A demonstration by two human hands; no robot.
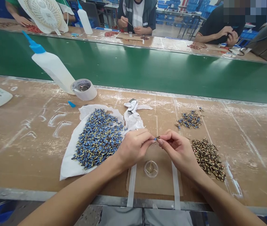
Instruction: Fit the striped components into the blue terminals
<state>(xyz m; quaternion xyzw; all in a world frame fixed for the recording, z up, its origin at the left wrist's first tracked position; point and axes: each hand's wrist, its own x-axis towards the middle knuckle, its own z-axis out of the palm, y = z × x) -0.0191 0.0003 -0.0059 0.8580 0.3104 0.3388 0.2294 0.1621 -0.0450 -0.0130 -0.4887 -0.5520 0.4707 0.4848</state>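
My left hand [137, 145] pinches a small blue piece [155, 138] between thumb and fingertips. Against its right end, my right hand [177, 147] pinches a tiny dark-and-tan piece [158, 137]; the two pieces meet between my fingertips, and whether they are joined I cannot tell. Left of my hands, many blue, yellow and dark pieces [98, 138] lie heaped on a white sheet [69, 166]. Beside my right wrist is a pile of black-and-tan pieces [209, 158]. Beyond it sits a smaller pile of mixed blue and tan pieces [190, 120]. Below my hands stands a small clear cup [151, 169] with a thin stick in it.
A roll of tape [85, 90] and a blue-tipped squeeze bottle [51, 67] stand behind the sheet, near a blue cap [71, 104]. Crumpled white tissue [133, 114] lies mid-table. Past the green belt [128, 67], several people work near a fan [44, 14].
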